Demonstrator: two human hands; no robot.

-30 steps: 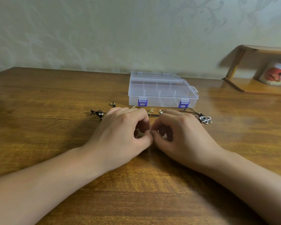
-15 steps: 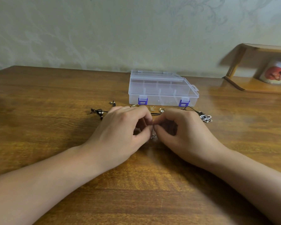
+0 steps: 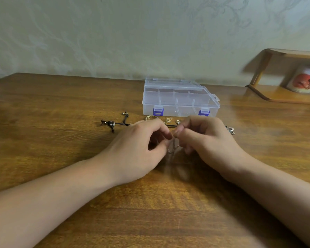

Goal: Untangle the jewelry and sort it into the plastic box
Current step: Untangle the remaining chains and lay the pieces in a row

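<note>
A clear plastic box (image 3: pixel 179 98) with blue latches sits closed at the middle of the wooden table. Just in front of it lies tangled jewelry: a black cord with beads (image 3: pixel 115 123), small gold pieces (image 3: pixel 168 120) and a silver pendant (image 3: pixel 230 130) at the right. My left hand (image 3: pixel 140 149) and my right hand (image 3: pixel 204 138) meet fingertip to fingertip above the table. Between them they pinch a thin chain (image 3: pixel 174 147), which hangs down blurred with a small piece at its end.
The wooden table (image 3: pixel 61 158) reaches a pale patterned wall behind. A wooden shelf (image 3: pixel 284 97) stands at the back right with a white mug (image 3: pixel 306 81) bearing a red picture.
Both hands have risen slightly off the table and the fingertips have come together higher up. The thin chain now dangles between them.
</note>
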